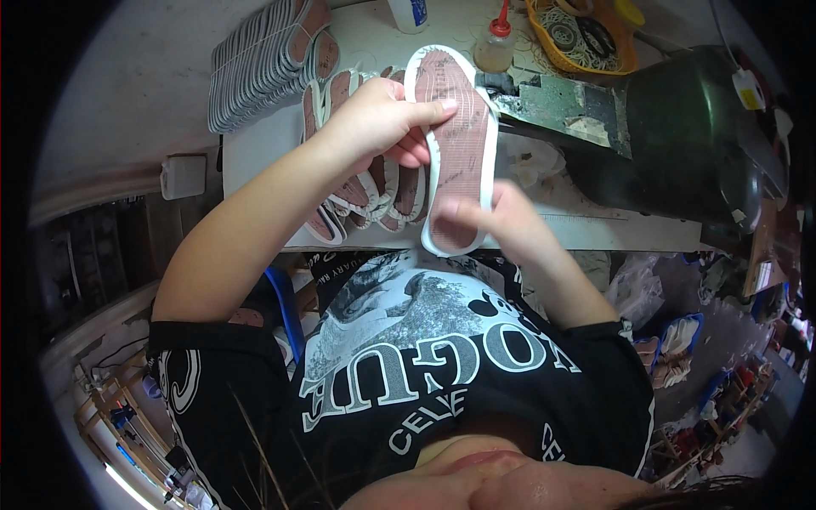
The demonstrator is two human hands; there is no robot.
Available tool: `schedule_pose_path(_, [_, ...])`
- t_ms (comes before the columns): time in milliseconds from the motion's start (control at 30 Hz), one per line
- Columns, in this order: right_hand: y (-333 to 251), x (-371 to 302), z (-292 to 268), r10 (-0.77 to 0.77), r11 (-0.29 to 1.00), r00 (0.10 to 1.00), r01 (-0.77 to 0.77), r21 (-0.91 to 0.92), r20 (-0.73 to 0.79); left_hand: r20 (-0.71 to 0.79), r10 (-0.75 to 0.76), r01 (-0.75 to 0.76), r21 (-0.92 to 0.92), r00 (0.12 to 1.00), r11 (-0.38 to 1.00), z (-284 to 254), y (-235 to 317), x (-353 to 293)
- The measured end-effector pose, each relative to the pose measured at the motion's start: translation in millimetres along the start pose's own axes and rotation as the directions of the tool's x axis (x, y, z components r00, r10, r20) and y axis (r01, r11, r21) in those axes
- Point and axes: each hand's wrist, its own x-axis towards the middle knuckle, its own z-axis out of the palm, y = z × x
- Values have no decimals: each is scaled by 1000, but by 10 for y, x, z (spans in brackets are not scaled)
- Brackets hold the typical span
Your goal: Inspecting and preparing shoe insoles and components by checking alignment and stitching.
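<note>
Holding pink insole (461,160) above the table (370,38) in closed left hand (381,121), with blurred right hand (503,223) at lower end, cannot tell if gripping. Probably light, bendable; best taken by white rim (488,153).

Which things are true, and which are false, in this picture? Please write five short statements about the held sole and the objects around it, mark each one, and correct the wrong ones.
1. The left grip holds a pink sole with a white rim. True.
2. The right grip is at the upper end of this sole. False: it is at the lower end, its thumb blurred.
3. A bottle with a red top is on the table. True.
4. The basket is blue. False: it is yellow-orange.
5. A long row of soles stands at the upper left. True.
</note>
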Motion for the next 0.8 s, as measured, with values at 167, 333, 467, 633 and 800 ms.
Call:
schedule_pose_path(167, [197,-123,33,94,988,996,-95,124,8,-79,7,-8,-17,997,1000,5,23,39])
schedule_pose_path(333, [146,3,199,-32,967,977,84,242,-211,-113,-11,22,96,993,995,-136,100,234])
schedule_pose_path(467, [-14,159,224,-102,945,964,171,280,-245,-120,-28,64,313,992,947,-300,271,445])
schedule_pose_path(633, [-150,301,212,-142,922,949,230,311,-281,21,417,-288,755,909,590,-619,375,835])
schedule_pose_path(800, [-209,423,233,-154,889,926,282,362,-344,655,488,-791,596,577,136,-498,618,949])
